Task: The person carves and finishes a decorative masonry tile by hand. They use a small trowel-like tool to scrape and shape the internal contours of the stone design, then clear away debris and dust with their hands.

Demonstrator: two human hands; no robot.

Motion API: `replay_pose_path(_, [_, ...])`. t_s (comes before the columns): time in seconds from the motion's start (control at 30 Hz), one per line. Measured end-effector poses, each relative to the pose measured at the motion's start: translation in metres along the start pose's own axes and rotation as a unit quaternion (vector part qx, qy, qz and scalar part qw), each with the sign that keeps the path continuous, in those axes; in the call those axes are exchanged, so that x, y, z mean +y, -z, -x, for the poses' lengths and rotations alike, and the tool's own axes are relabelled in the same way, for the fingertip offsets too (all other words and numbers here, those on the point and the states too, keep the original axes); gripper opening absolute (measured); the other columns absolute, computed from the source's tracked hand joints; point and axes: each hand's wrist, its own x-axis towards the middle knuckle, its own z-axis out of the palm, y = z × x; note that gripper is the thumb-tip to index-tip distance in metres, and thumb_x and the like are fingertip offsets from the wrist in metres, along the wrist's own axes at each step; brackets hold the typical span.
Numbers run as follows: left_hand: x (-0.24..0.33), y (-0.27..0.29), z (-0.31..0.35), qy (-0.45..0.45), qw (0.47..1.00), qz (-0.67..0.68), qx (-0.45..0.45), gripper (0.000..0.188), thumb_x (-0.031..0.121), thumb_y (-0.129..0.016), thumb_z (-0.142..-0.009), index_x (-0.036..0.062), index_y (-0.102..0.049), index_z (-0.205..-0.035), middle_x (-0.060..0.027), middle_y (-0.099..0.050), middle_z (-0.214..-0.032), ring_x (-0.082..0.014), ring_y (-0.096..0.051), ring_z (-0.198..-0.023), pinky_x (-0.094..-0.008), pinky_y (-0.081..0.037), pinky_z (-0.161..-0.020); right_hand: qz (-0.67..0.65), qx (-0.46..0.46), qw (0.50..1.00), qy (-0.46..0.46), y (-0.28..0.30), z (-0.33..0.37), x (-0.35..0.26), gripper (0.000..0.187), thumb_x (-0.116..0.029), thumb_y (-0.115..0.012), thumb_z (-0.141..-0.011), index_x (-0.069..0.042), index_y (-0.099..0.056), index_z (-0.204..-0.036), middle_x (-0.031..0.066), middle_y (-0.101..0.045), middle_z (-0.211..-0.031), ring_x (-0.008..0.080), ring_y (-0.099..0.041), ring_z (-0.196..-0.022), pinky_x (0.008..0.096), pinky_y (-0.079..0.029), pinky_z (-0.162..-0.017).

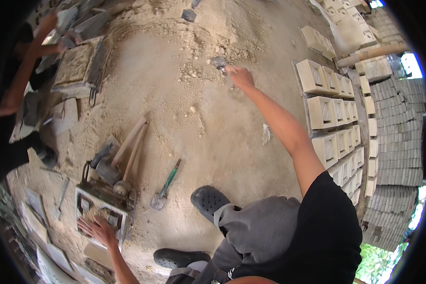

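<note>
My right arm [288,128] stretches far forward over the sandy floor. At its end, my right hand [240,76] is closed around a small trowel [219,62], whose grey blade touches the loose, lumpy sand [201,66]; its handle is mostly covered by my fingers. Low on the left, my left hand [99,230] lies with fingers spread on a metal block mould [122,218] partly filled with sandy mix. Just right of the mould, a second trowel with a green handle [171,178] lies on the floor.
Hammers with wooden handles [130,142] rest behind the mould. At far left a co-worker's arm [26,78] reaches over another filled mould [80,64]. Cream hollow blocks [323,112] stand in rows on the right, before stacked grey tiles [397,132]. My clogs [208,201] are near centre.
</note>
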Motion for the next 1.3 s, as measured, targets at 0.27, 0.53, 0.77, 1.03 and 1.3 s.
replay_pose_path(0.27, [0.016,-0.001,-0.007,0.044,0.999,0.032,0.002,0.080,0.058,-0.030,-0.100,-0.0006,-0.014,-0.153,-0.0227,-0.011,-0.160,-0.0357,-0.011,-0.148,-0.0473,-0.010,-0.121,-0.026,0.029,0.997,0.072,-0.019,-0.080,-0.052,0.037,-0.034,-0.056,-0.090,-0.012,-0.070,-0.115,0.0155,-0.072,-0.093,0.0282,-0.068,-0.083,0.0405,-0.053,-0.074])
replay_pose_path(0.53, [0.046,0.010,0.004,0.121,0.991,0.039,-0.037,0.087,0.062,-0.030,-0.099,-0.0051,-0.013,-0.152,-0.0251,-0.009,-0.159,-0.0380,-0.008,-0.148,-0.0461,-0.011,-0.121,0.020,0.021,0.998,0.057,-0.027,-0.152,-0.067,0.047,-0.045,-0.055,-0.089,-0.009,-0.069,-0.117,0.0203,-0.067,-0.114,0.0337,-0.065,-0.105,0.0444,-0.051,-0.089])
replay_pose_path(0.77, [0.044,0.015,0.037,0.011,0.999,0.046,-0.016,0.082,0.049,-0.045,-0.098,-0.0079,-0.018,-0.150,-0.0285,-0.017,-0.156,-0.0404,-0.015,-0.147,-0.0475,-0.012,-0.120,-0.007,0.090,0.992,0.089,-0.064,-0.119,-0.033,0.054,-0.055,-0.054,-0.091,-0.014,-0.066,-0.125,0.0113,-0.065,-0.125,0.0297,-0.060,-0.116,0.0423,-0.046,-0.099])
replay_pose_path(1.03, [0.056,0.051,0.075,-0.081,0.992,0.091,-0.027,0.086,0.052,-0.050,-0.095,-0.0089,-0.022,-0.148,-0.0268,-0.022,-0.155,-0.0382,-0.018,-0.147,-0.0448,-0.015,-0.120,-0.053,0.111,0.947,0.295,-0.069,-0.008,0.032,0.053,-0.046,-0.055,-0.095,-0.011,-0.058,-0.135,0.0086,-0.062,-0.131,0.0235,-0.059,-0.121,0.0342,-0.043,-0.102])
replay_pose_path(1.3, [0.044,0.044,0.051,-0.113,0.990,0.049,-0.071,0.084,0.062,-0.027,-0.098,-0.0007,-0.018,-0.152,-0.0181,-0.018,-0.160,-0.0307,-0.012,-0.149,-0.0418,-0.009,-0.122,-0.116,-0.014,0.946,0.301,-0.065,0.099,0.041,0.049,-0.031,-0.059,-0.096,-0.005,-0.054,-0.137,0.0112,-0.062,-0.132,0.0212,-0.061,-0.116,0.0305,-0.046,-0.095])
